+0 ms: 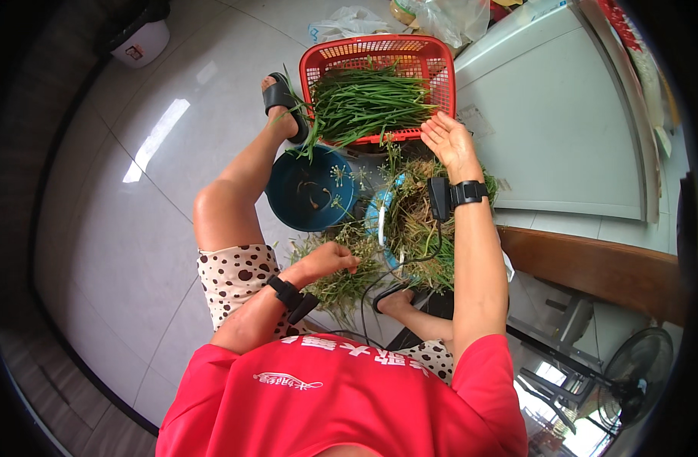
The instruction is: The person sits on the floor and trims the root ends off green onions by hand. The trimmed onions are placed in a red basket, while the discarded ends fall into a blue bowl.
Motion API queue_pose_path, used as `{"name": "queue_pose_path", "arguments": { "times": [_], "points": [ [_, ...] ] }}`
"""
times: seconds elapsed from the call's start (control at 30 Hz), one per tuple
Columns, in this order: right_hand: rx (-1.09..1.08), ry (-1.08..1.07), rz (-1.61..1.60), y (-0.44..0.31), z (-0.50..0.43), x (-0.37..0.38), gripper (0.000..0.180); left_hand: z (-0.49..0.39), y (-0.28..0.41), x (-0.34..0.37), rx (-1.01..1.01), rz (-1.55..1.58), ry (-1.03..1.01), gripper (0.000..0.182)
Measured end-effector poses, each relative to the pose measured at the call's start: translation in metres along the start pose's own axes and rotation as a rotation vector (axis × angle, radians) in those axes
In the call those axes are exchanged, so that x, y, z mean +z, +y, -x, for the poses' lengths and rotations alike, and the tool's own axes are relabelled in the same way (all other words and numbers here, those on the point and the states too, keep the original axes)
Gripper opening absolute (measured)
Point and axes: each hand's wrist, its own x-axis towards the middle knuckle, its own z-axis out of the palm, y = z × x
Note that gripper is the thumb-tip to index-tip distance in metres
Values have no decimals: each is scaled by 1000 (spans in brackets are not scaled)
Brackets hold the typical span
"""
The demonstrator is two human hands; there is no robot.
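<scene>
Just outside the near right corner of a red plastic basket [377, 39] is my right hand [449, 140], palm up, fingers extended, holding nothing. Long green garlic chives [372, 105] lie in a layer inside the basket. My left hand [332, 260] is curled above a heap of green plant trimmings [340, 285] on the floor; whether its fingers pinch anything cannot be made out. Between the hands sits a blue container [377, 217] overfilled with dry and green trimmings [420, 220]. Thin stalks with white flower buds [339, 174] stick out over it.
A dark teal basin [306, 188] with a few small pale bits at its bottom stands between left foot and container. A pale appliance-like panel [554, 125] and a wooden board [589, 271] border the right. A black fan [634, 380] is lower right, a bin [143, 45] upper left.
</scene>
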Motion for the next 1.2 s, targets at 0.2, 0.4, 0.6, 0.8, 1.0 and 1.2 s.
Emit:
{"name": "queue_pose_path", "arguments": {
  "times": [0.2,0.4,0.6,0.8,1.0,1.2],
  "points": [
    [-150,-320,166,-2,13,39,21,5,6,3,147,94,-71,18],
    [-669,-253,972,36,-42,119,13,9,11,-5,183,205,-102,22],
    [-1088,-211,1653,53,-90,128,11,13,19,-15,198,266,-107,22],
    [-1068,-254,1485,57,-100,122,8,23,35,-25,228,265,-89,23],
    [-942,-306,1146,44,-89,113,12,35,58,-42,307,365,-26,23],
    [-902,-426,1091,32,-65,108,12,22,88,-89,480,218,443,19]
  ]
}}
